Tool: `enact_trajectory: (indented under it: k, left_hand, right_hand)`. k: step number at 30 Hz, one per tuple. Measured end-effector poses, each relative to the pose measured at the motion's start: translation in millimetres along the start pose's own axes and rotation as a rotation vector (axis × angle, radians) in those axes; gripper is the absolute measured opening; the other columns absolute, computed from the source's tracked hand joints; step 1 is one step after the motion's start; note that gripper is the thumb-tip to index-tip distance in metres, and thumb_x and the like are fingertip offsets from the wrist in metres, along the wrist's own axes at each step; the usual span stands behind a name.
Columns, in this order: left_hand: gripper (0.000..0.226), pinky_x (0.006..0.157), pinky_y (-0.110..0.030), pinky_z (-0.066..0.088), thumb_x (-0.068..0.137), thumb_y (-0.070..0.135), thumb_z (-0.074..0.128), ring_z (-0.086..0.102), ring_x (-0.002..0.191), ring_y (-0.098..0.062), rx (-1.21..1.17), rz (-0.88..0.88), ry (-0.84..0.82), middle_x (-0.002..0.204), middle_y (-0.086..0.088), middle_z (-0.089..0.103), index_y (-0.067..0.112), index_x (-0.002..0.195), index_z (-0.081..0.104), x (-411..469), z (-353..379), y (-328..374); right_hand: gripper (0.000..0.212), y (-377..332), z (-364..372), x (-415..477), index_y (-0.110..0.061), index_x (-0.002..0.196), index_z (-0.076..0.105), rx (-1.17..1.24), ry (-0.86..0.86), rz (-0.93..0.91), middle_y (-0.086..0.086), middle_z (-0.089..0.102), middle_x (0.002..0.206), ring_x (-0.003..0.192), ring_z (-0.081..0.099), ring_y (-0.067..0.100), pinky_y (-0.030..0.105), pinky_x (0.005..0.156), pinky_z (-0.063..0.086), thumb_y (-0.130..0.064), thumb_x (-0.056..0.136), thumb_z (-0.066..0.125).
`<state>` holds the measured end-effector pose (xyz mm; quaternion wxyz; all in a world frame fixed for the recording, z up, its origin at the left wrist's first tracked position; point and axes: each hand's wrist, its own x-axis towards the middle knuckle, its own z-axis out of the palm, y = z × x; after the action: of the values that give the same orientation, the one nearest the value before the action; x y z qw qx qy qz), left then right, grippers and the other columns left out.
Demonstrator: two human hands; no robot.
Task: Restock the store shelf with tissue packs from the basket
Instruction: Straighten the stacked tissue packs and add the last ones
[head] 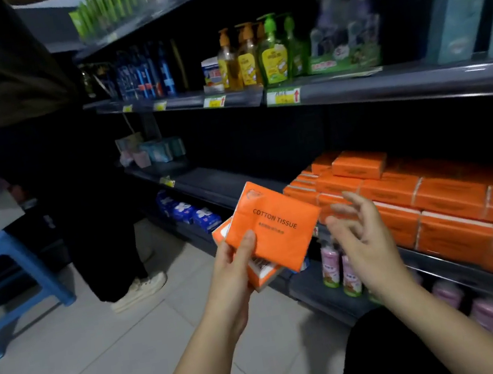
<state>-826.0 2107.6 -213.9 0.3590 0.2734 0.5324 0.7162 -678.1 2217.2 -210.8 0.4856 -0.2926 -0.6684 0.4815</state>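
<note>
Well, the likeliest slip is the top pack (275,231) sliding off. The left hand (236,273) holds two orange tissue packs fanned out, thumb pressed on the upper one's corner and fingers curled under the lower pack (261,271). The upper one is tilted and overhangs its mate, so a slack thumb could let it drop to the floor. The right hand (360,233) hangs just beside the packs with fingers spread and holding nothing. If it grabs only an edge of the slick wrapper, that too could spill one.

A second risk lies on the shelf (213,189). The stacked packs (437,204) already rise in layers close to the front lip, with one pack perched alone on top. A new pack pushed in carelessly could knock a neighbour off, down toward the small bottles (331,265) on the shelf below.

Counted:
- Two packs in the left hand.
- Well over a dozen packs on the shelf, too blurred to tally exactly.
- Five pump bottles (250,59) on the shelf above, as far as I can tell: three orange-topped and two green.
- One blue stool (0,260).
- One other person (32,124) standing at the left.

No basket is in view.
</note>
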Motion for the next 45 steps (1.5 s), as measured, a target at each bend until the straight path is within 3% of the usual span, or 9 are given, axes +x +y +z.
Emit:
enact_trajectory:
  k: [6,9,11,15,19,26,31,39,45]
  left_hand:
    - [0.043,0.087,-0.042,0.054,0.080,0.039,0.062,0.068,0.102,-0.018,0.077,0.044,-0.079,0.112,0.001,0.070,0.026,0.120,0.056,13.0,37.3,-16.7]
    - [0.039,0.084,-0.037,0.055,0.076,0.041,0.064,0.068,0.099,-0.016,0.146,0.068,-0.086,0.109,0.003,0.071,0.026,0.112,0.059,23.3,50.5,-28.2]
    - [0.038,0.075,-0.028,0.056,0.077,0.040,0.064,0.068,0.096,-0.012,0.190,0.071,-0.086,0.109,0.003,0.070,0.028,0.112,0.060,34.9,58.8,-37.1]
    - [0.028,0.066,-0.025,0.051,0.092,0.022,0.058,0.064,0.097,-0.014,0.244,0.030,-0.013,0.118,0.002,0.058,0.046,0.106,0.053,60.4,68.6,-55.1]
    - [0.046,0.065,-0.025,0.048,0.094,0.007,0.052,0.062,0.092,-0.011,0.281,-0.037,-0.039,0.114,0.009,0.058,0.051,0.110,0.048,79.0,75.9,-62.9]
    - [0.089,0.088,-0.038,0.051,0.086,0.003,0.064,0.063,0.102,-0.017,0.314,-0.078,-0.023,0.119,0.003,0.059,0.036,0.148,0.010,125.4,97.5,-61.4]
    - [0.043,0.065,-0.029,0.057,0.086,0.002,0.063,0.070,0.093,-0.022,0.263,-0.130,-0.100,0.113,-0.007,0.069,0.012,0.126,0.051,154.1,113.1,-60.2]
    - [0.037,0.084,-0.050,0.055,0.084,0.005,0.066,0.069,0.098,-0.027,0.284,-0.117,-0.146,0.109,-0.006,0.071,0.014,0.119,0.058,171.6,130.4,-65.4]
    - [0.051,0.085,-0.027,0.052,0.072,0.005,0.078,0.064,0.097,-0.008,0.583,0.229,-0.084,0.106,0.010,0.066,0.029,0.111,0.056,159.2,148.5,-64.8]
  right_hand:
    - [0.051,10.2,-14.8,-2.3,-0.027,0.130,0.038,0.164,-0.116,0.258,-0.013,0.064,0.102,0.090,0.064,-0.001,0.028,0.086,0.052,-0.016,0.086,0.063]
    - [0.048,19.5,-27.8,6.0,-0.024,0.130,0.041,0.217,-0.052,0.345,-0.011,0.068,0.093,0.093,0.066,0.025,0.046,0.086,0.053,-0.010,0.088,0.060]
    - [0.042,26.7,-40.6,15.9,-0.022,0.126,0.044,0.252,-0.019,0.390,-0.009,0.070,0.087,0.090,0.063,0.040,0.038,0.071,0.052,-0.010,0.089,0.059]
    - [0.029,43.6,-83.5,51.8,-0.017,0.112,0.049,0.286,0.120,0.432,0.003,0.066,0.083,0.066,0.064,0.013,0.020,0.049,0.049,-0.002,0.089,0.057]
    - [0.031,63.8,-141.8,101.6,-0.013,0.118,0.049,0.175,0.312,0.493,0.007,0.059,0.084,0.066,0.057,0.015,0.026,0.048,0.050,-0.006,0.089,0.058]
    - [0.011,87.5,-196.0,180.7,-0.006,0.088,0.055,-0.121,0.323,0.567,0.001,0.048,0.034,0.038,0.046,0.013,0.016,0.034,0.037,-0.015,0.094,0.053]
    - [0.035,98.4,-192.8,210.4,-0.009,0.059,0.051,-0.131,0.324,0.677,0.007,0.047,0.052,0.053,0.043,0.014,0.018,0.041,0.040,-0.015,0.094,0.051]
    - [0.025,113.7,-189.4,231.3,-0.014,0.069,0.052,-0.101,0.343,0.665,0.005,0.050,0.064,0.053,0.046,0.013,0.017,0.041,0.041,-0.021,0.093,0.055]
    - [0.016,108.8,-195.6,217.0,-0.018,0.093,0.063,-0.262,0.424,0.519,0.007,0.063,0.097,0.090,0.059,0.024,0.039,0.090,0.049,-0.032,0.090,0.058]
